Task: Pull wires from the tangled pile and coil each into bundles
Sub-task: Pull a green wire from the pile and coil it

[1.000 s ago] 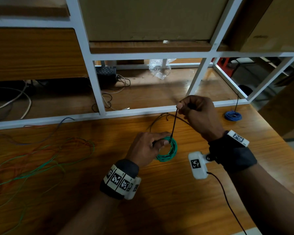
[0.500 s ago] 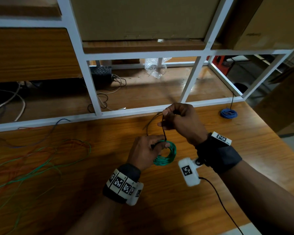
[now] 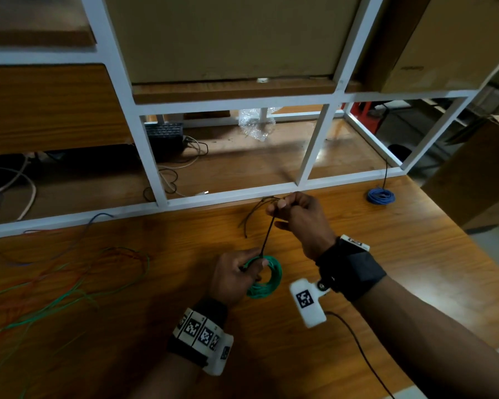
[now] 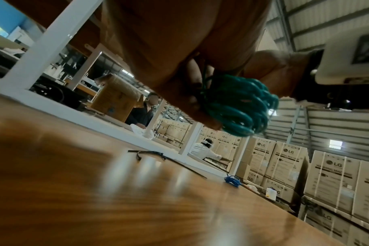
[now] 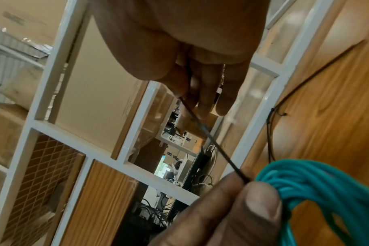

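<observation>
Near the middle of the bench (image 3: 357, 283), toward its far edge, a green wire coil (image 3: 267, 280) is held in the left hand (image 3: 234, 279), whose fingers are curled round one side of the ring. A thin black tie (image 3: 267, 236) is stretched taut from that grip up to the right hand (image 3: 296, 218), where it is pinched between thumb and fingers.

Step judged in hand: binding of the finished green bundle. Next move, as judged: the tie is to be drawn tight or wrapped again round the coil, with the ring kept from springing open, and the bundle then set down.

Materials: coil of smooth, rubbery insulated wire in many close round turns; tie narrow, dark, stiff and strap-like. More black ties (image 3: 257, 210) lie just beyond the right hand, at the far edge. A blue wire bundle (image 3: 380, 196), already coiled, lies at the far right edge. A loose tangled pile (image 3: 55, 286) of green, red and orange wires is spread at the left edge. Bench surface: glossy wood-grain laminate.
</observation>
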A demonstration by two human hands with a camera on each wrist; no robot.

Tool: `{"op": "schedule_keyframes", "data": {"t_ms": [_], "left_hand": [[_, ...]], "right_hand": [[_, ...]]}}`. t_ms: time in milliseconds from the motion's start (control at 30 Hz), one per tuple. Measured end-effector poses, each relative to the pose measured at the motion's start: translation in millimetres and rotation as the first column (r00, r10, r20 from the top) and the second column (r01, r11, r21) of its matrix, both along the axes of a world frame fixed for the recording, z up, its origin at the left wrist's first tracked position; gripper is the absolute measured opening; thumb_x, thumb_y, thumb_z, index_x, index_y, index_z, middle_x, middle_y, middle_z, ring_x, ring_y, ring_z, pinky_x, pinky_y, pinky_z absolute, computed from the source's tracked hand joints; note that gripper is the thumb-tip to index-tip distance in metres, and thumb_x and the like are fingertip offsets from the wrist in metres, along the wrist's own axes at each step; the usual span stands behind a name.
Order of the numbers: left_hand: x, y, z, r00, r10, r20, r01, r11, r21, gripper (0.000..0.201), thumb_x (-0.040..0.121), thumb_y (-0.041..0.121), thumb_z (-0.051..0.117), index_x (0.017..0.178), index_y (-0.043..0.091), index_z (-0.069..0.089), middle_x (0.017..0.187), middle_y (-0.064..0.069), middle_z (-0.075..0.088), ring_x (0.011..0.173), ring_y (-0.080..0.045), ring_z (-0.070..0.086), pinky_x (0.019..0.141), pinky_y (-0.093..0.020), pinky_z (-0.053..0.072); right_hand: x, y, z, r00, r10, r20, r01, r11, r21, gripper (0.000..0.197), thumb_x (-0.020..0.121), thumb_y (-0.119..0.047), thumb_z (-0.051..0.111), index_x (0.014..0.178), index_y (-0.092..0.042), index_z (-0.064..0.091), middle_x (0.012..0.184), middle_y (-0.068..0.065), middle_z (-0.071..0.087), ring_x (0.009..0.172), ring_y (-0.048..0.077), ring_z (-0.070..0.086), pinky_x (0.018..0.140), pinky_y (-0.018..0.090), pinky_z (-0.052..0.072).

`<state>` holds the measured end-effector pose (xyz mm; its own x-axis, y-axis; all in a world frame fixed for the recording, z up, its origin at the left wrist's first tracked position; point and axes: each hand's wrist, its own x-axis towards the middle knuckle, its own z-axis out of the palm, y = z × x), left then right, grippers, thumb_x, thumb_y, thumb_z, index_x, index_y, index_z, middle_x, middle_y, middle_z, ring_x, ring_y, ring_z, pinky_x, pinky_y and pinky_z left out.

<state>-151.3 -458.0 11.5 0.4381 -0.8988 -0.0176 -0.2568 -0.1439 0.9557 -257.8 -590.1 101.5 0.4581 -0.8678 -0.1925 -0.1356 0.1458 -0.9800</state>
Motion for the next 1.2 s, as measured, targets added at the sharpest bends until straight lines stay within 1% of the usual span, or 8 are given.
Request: {"op": "schedule_keyframes", "data": {"t_ms": [100, 233, 367, 533, 667, 833, 1067, 1200], "left_hand": [[-0.2, 3.2, -2.4, 0.998, 0.001, -0.056, -0.001, 1.0, 0.0, 0.029, 0.09, 0.02, 0.073, 0.117, 0.01, 0.073, 0.113, 0.001, 0.072, 0.065, -0.007, 0.073, 0.06, -0.019, 0.057], [-1.8, 2.3, -2.5, 0.998, 0.025, -0.054, -0.026, 1.0, -0.011, 0.027, 0.088, 0.025, 0.076, 0.111, 0.011, 0.076, 0.096, 0.001, 0.076, 0.065, -0.009, 0.074, 0.062, -0.024, 0.059], [-15.3, 3.0, -3.6, 0.991, 0.053, -0.122, -0.051, 0.998, 0.022, 0.023, 0.088, 0.019, 0.076, 0.107, 0.007, 0.076, 0.078, 0.013, 0.072, 0.065, -0.006, 0.073, 0.059, -0.018, 0.056], [-29.9, -1.0, -3.9, 0.972, 0.075, -0.223, -0.062, 0.996, 0.065, 0.013, 0.088, 0.016, 0.075, 0.101, 0.014, 0.076, 0.08, 0.015, 0.072, 0.067, 0.0, 0.071, 0.059, -0.013, 0.052], [-40.8, -23.4, 7.9, 0.895, 0.205, -0.397, -0.185, 0.979, 0.089, 0.01, 0.084, 0.021, 0.079, 0.093, 0.023, 0.074, 0.098, 0.002, 0.077, 0.09, -0.008, 0.072, 0.078, -0.025, 0.056], [-69.5, -73.4, 33.5, 0.87, 0.258, -0.42, -0.262, 0.964, 0.049, 0.013, 0.085, 0.022, 0.078, 0.097, 0.019, 0.073, 0.092, 0.008, 0.075, 0.079, -0.002, 0.071, 0.056, -0.014, 0.052], [-135.0, -153.6, 39.0, 0.949, 0.065, -0.308, -0.026, 0.991, 0.13, 0.041, 0.079, 0.037, 0.082, 0.113, 0.018, 0.07, 0.106, -0.001, 0.076, 0.097, -0.014, 0.072, 0.082, -0.041, 0.062], [-158.1, -187.7, 43.1, 0.956, -0.012, -0.293, 0.062, 0.984, 0.165, 0.074, 0.07, 0.06, 0.079, 0.133, 0.03, 0.054, 0.12, 0.007, 0.069, 0.108, -0.011, 0.066, 0.087, -0.044, 0.06]], "right_hand": [[0.4, -1.7, -0.4, 1.0, 0.01, -0.007, -0.01, 1.0, 0.005, 0.013, 0.097, -0.003, 0.056, 0.089, -0.012, 0.055, 0.079, 0.004, 0.073, 0.099, 0.034, 0.074, 0.082, 0.042, 0.052], [-0.4, -5.6, 2.8, 1.0, -0.022, 0.02, 0.022, 1.0, -0.004, 0.022, 0.1, -0.001, 0.053, 0.081, -0.012, 0.057, 0.071, 0.004, 0.071, 0.08, 0.026, 0.075, 0.075, 0.04, 0.054], [-3.9, -7.6, -1.6, 0.998, -0.038, 0.041, 0.038, 0.999, 0.011, 0.023, 0.102, -0.003, 0.054, 0.081, -0.012, 0.056, 0.071, 0.003, 0.069, 0.079, 0.024, 0.074, 0.07, 0.036, 0.051], [-20.5, -14.0, -5.5, 0.999, -0.035, 0.037, 0.035, 0.999, 0.018, 0.014, 0.099, -0.003, 0.058, 0.087, -0.01, 0.06, 0.079, 0.007, 0.073, 0.085, 0.026, 0.075, 0.077, 0.041, 0.053], [-50.0, -28.4, 1.6, 0.999, 0.046, 0.015, -0.047, 0.995, 0.091, 0.01, 0.1, -0.027, 0.067, 0.094, -0.02, 0.068, 0.103, 0.007, 0.079, 0.106, 0.031, 0.073, 0.085, 0.046, 0.056], [-113.4, -29.7, -16.4, 0.959, 0.206, -0.194, -0.182, 0.974, 0.135, 0.049, 0.089, -0.066, 0.065, 0.11, -0.023, 0.074, 0.104, -0.004, 0.079, 0.099, 0.018, 0.075, 0.083, 0.043, 0.059], [-200.3, -86.7, -29.1, 0.994, 0.052, -0.093, -0.032, 0.977, 0.211, 0.029, 0.098, -0.027, 0.069, 0.099, 0.001, 0.078, 0.095, 0.017, 0.079, 0.076, 0.026, 0.075, 0.062, 0.03, 0.06], [-251.0, -169.6, -43.3, 0.966, -0.221, -0.134, 0.245, 0.948, 0.203, 0.019, 0.098, -0.014, 0.068, 0.101, 0.003, 0.075, 0.092, 0.02, 0.078, 0.07, 0.025, 0.073, 0.072, 0.038, 0.064]]}}
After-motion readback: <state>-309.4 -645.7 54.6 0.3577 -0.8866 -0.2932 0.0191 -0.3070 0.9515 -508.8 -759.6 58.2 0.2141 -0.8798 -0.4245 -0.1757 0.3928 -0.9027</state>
